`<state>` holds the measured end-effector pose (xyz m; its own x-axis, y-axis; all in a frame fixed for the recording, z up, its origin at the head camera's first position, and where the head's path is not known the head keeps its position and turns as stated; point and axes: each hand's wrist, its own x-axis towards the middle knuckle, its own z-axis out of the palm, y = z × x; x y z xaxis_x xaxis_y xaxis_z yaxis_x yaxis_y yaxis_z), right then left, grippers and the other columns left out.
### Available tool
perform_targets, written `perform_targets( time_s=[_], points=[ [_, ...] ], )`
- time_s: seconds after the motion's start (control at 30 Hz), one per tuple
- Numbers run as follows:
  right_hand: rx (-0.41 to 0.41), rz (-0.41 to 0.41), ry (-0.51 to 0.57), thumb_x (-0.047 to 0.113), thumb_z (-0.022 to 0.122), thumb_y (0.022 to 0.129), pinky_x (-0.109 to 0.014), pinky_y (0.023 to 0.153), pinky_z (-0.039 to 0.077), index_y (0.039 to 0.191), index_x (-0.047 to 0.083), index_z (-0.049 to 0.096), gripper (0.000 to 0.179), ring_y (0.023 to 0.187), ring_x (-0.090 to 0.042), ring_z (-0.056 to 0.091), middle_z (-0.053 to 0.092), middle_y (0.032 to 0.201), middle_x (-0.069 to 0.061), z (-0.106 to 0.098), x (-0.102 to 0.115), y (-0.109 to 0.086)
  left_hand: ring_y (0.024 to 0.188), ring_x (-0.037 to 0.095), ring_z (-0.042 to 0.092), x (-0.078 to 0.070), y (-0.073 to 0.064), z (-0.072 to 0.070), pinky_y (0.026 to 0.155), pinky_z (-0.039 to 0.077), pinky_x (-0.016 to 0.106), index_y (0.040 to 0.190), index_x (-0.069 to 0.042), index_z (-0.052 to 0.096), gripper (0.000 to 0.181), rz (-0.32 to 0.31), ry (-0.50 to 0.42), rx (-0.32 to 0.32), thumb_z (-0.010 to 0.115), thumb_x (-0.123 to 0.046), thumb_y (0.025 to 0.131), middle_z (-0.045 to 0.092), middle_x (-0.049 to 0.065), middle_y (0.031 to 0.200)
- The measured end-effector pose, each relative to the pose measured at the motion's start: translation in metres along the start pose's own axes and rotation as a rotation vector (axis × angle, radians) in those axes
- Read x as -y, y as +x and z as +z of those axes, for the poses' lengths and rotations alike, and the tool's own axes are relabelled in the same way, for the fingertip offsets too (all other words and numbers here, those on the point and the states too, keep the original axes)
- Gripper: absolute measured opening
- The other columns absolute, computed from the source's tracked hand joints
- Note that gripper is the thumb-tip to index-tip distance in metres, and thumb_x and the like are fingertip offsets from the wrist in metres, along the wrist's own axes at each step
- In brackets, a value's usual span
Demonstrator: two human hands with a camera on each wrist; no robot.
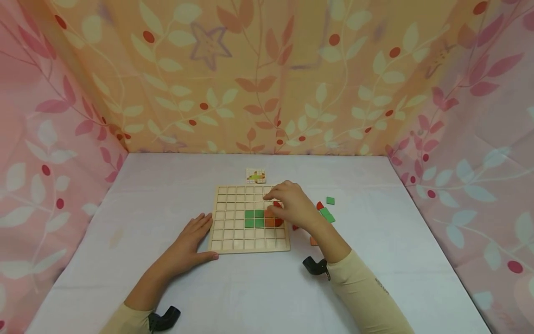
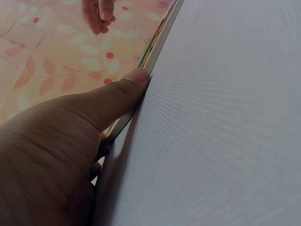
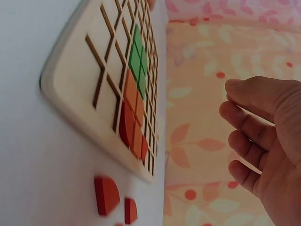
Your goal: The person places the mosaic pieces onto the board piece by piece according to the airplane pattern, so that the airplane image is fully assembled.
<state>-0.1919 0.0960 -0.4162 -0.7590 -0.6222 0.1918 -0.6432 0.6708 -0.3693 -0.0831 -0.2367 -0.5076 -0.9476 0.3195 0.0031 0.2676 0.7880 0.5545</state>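
Note:
A light wooden grid board (image 1: 228, 237) lies flat on the white-covered table. Green pieces (image 1: 254, 219) fill a block of its squares, with orange pieces (image 1: 269, 222) beside them and red rounded pieces (image 3: 126, 125) at the right end. My left hand (image 1: 187, 243) rests at the board's left side, fingers along that edge and thumb touching the front left corner. Above the right part of the board hovers my right hand (image 1: 294, 204), partly covering the pieces. Its fingers are loosely bent, and the right wrist view shows nothing between them.
Behind the board lies a small pattern card (image 1: 256, 176). Loose pieces lie to the right: a green square (image 1: 330, 200), a longer green piece (image 1: 327, 215), a red piece (image 1: 320, 205) and an orange piece (image 1: 314, 241). Flowered cloth (image 1: 258, 93) walls the table's back and sides.

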Motion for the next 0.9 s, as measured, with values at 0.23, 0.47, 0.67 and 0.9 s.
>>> perform_targets(
  time_s=[0.23, 0.47, 0.67, 0.9],
  points=[
    [-0.025, 0.061, -0.014, 0.024, 0.077, 0.093, -0.048, 0.108, 0.041, 0.119, 0.018, 0.077, 0.027, 0.119, -0.023, 0.056, 0.073, 0.117, 0.001, -0.021, -0.023, -0.012, 0.159, 0.033, 0.012, 0.001, 0.000, 0.002, 0.130, 0.009, 0.047, 0.161, -0.004, 0.029, 0.111, -0.011, 0.012, 0.008, 0.085, -0.053, 0.079, 0.024, 0.009, 0.170],
    [-0.060, 0.104, -0.015, 0.023, 0.077, 0.093, -0.051, 0.109, 0.039, 0.120, 0.015, 0.076, 0.028, 0.121, -0.026, 0.055, 0.072, 0.119, -0.002, -0.035, -0.043, -0.023, 0.159, 0.032, 0.012, 0.002, 0.002, 0.003, 0.130, 0.009, 0.045, 0.161, -0.006, 0.029, 0.110, -0.003, 0.008, 0.004, 0.084, -0.055, 0.079, 0.024, 0.008, 0.170],
    [-0.094, 0.131, -0.004, 0.021, 0.077, 0.092, -0.052, 0.111, 0.038, 0.120, 0.014, 0.076, 0.029, 0.121, -0.027, 0.055, 0.072, 0.119, -0.004, -0.042, -0.057, -0.036, 0.159, 0.030, 0.011, 0.002, 0.004, 0.003, 0.130, 0.010, 0.048, 0.161, -0.006, 0.030, 0.110, 0.000, 0.008, 0.008, 0.084, -0.055, 0.079, 0.024, 0.007, 0.170],
    [-0.141, 0.154, -0.007, 0.019, 0.079, 0.090, -0.052, 0.106, 0.041, 0.119, 0.014, 0.076, 0.029, 0.120, -0.028, 0.055, 0.072, 0.118, -0.005, -0.048, -0.071, -0.051, 0.159, 0.031, 0.011, 0.004, 0.001, 0.002, 0.130, 0.009, 0.047, 0.161, -0.006, 0.030, 0.110, -0.010, 0.010, 0.006, 0.084, -0.056, 0.079, 0.024, 0.007, 0.170]
  ],
)
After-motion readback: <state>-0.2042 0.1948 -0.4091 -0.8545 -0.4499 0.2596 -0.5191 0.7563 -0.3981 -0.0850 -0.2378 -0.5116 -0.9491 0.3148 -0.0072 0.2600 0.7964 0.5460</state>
